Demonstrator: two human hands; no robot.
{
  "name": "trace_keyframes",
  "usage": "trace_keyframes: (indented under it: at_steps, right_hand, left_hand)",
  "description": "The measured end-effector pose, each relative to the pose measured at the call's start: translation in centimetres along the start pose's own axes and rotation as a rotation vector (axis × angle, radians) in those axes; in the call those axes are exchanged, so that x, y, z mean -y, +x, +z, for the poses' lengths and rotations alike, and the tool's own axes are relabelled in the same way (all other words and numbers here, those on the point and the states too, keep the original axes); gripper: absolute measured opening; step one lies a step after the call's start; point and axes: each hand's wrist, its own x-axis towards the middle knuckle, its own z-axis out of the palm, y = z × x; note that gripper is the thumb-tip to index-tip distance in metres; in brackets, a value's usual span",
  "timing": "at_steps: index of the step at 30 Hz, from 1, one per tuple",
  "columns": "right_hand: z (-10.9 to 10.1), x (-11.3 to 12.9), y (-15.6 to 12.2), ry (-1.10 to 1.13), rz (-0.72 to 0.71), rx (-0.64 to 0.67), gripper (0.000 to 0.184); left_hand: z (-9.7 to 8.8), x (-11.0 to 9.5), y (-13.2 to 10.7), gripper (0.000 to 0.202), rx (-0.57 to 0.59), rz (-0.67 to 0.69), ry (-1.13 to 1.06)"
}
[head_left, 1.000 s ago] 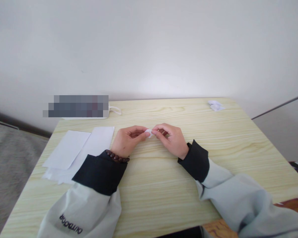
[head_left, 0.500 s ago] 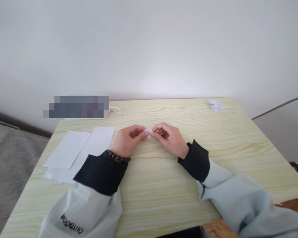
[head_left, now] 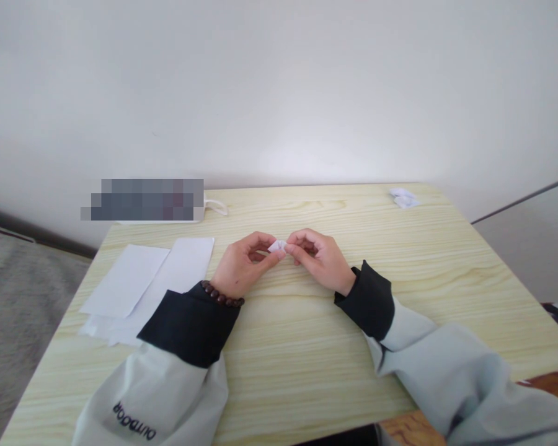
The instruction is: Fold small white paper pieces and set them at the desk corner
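Observation:
A small piece of folded white paper is pinched between my two hands, above the middle of the table. My left hand holds its left side with thumb and fingers; a dark beaded bracelet circles that wrist. On the other side, my right hand grips the paper's right end between thumb and forefinger. My fingers cover part of the paper, so its full shape cannot be made out.
White paper sheets lie overlapping on the left of the wood-grain table. A blurred-out object with a white loop stands at the back left. Folded white paper pieces rest at the far right, near the white wall.
The fingers have shifted slightly on the folded paper, and more of it shows between them now. My left thumb has moved a little right and down. The other things are unmoved.

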Motion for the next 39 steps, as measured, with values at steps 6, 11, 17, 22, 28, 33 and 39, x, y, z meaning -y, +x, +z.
trace_keyframes:
  at_steps: [6, 11, 17, 22, 28, 33, 39]
  right_hand:
    - [-0.1, 0.2, 0.0, -0.147, -0.075, -0.008, 0.013]
    - [-0.1, 0.6, -0.1, -0.179, -0.132, -0.002, 0.014]
    - [0.0, 0.6, -0.2, -0.192, -0.102, 0.024, 0.016]
    - [-0.1, 0.4, -0.1, -0.130, -0.041, 0.027, 0.019]
    - [-0.1, 0.4, 0.1, -0.143, -0.067, -0.037, 0.021]
    - [-0.1, 0.5, 0.0, -0.202, -0.119, -0.024, 0.018]
    - [-0.1, 0.7, -0.1, -0.226, -0.127, 0.031, 0.018]
  left_hand:
    - [-0.1, 0.3, 0.0, 0.031, 0.037, -0.011, 0.043]
    - [0.0, 0.1, -0.2, 0.030, 0.040, 0.016, 0.165]
    - [0.0, -0.4, -0.3, 0.027, -0.009, 0.050, 0.231]
    - [-0.1, -0.3, -0.3, 0.027, -0.034, 0.035, 0.237]
    - [0.0, -0.6, -0.4, 0.032, -0.040, 0.047, 0.138]
    - [0.0, -0.6, -0.4, 0.025, -0.070, 0.075, 0.122]
    - [0.0, -0.8, -0.5, 0.024, -0.048, 0.070, 0.170]
